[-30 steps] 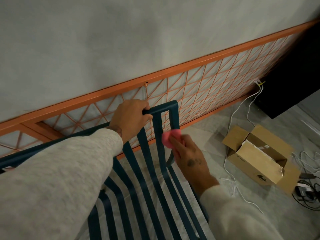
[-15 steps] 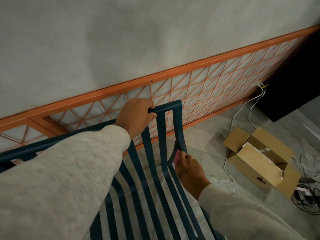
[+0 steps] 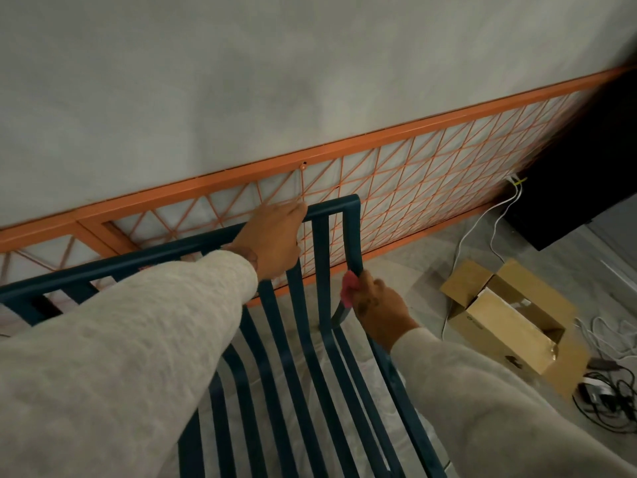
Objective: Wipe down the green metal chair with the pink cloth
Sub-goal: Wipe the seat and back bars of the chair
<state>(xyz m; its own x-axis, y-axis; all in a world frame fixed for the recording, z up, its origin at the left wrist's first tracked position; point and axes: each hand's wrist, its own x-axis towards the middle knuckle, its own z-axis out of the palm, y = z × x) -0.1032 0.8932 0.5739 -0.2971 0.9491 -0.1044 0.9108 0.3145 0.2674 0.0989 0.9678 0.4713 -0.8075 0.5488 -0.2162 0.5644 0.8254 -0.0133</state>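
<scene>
Head view, looking down over the slatted green metal chair, which fills the lower middle of the picture with its back rail running up toward the right. Behind the chair, a grey wall carries a long orange wire-grid panel that slants across the picture. Right of the chair, on the floor, lies an open cardboard box, with a tangle of dark and white cables just beyond it. Two pale sleeves come up toward the chair from the bottom edge. The left hand is wrapped over the chair's top rail, fingers curled around it, near the right corner of the back. The right hand grips the pink cloth, bunched between fingers and the chair's rightmost upright where that bar bends down into the seat. The cloth touches the bar; only a small fold shows past the knuckles.
</scene>
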